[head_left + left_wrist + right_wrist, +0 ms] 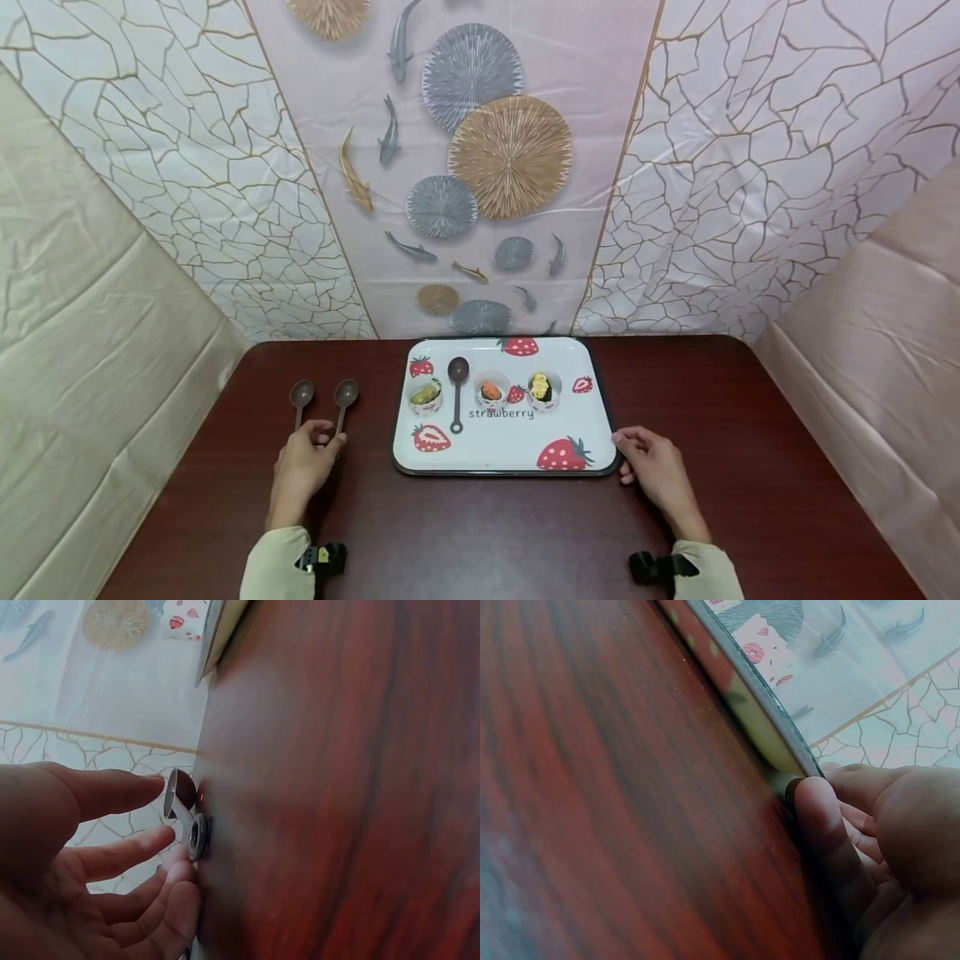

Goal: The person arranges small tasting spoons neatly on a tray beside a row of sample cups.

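Two brown spoons lie on the left of the table in the head view, a left spoon [302, 393] and a right spoon [346, 393]. My left hand [306, 462] is at their handles. In the left wrist view its thumb and fingers are spread apart around a spoon's ring-ended handle [197, 836], not closed on it. My right hand [658, 475] pinches the right edge of a white strawberry-print tray [480, 454] between thumb and finger. On the tray lie a dark brown spoon [457, 396] and three small cups: left [427, 403], middle [491, 402] and right [543, 406].
Green, orange and yellow-topped pieces sit in the left, middle and right cups. The tray stands near the back of a dark red wooden table [480, 533]. A patterned cloth [465, 267] hangs behind, with beige cloth on both sides.
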Motion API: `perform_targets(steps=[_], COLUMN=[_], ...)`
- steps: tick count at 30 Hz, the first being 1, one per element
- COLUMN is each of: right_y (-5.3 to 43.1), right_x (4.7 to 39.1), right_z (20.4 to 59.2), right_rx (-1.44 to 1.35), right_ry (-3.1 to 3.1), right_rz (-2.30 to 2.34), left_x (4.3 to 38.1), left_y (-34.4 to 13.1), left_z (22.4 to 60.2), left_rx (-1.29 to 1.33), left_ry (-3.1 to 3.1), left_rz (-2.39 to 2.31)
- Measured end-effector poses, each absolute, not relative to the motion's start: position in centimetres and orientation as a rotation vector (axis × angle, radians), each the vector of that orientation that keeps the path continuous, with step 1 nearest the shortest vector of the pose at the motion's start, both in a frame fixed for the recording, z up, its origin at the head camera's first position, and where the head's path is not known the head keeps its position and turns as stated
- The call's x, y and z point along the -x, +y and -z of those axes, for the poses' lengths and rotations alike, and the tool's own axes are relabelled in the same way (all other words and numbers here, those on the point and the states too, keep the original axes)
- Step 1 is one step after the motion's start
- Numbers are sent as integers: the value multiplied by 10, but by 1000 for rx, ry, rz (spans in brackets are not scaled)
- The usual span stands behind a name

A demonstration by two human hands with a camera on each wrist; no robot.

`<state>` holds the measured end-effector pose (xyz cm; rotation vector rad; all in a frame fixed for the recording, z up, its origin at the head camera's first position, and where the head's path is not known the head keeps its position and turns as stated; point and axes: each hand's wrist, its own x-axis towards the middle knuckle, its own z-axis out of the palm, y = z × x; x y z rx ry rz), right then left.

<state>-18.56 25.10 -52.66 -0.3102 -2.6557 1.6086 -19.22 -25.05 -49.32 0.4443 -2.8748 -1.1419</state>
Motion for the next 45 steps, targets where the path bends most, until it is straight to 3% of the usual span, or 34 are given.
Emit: perform_targets(steps=[23, 45], right_y=[251, 251], right_x=[185, 186], right_z=[527, 529], right_rx=[304, 301], right_ry=[-2644, -2645], right_rz=[-1604, -1606], left_x=[188, 195], left_y=[-236, -220], left_z=[487, 499], left_rx=[-438, -445], left_ry=[-3005, -2819], left_rz=[1048, 1327])
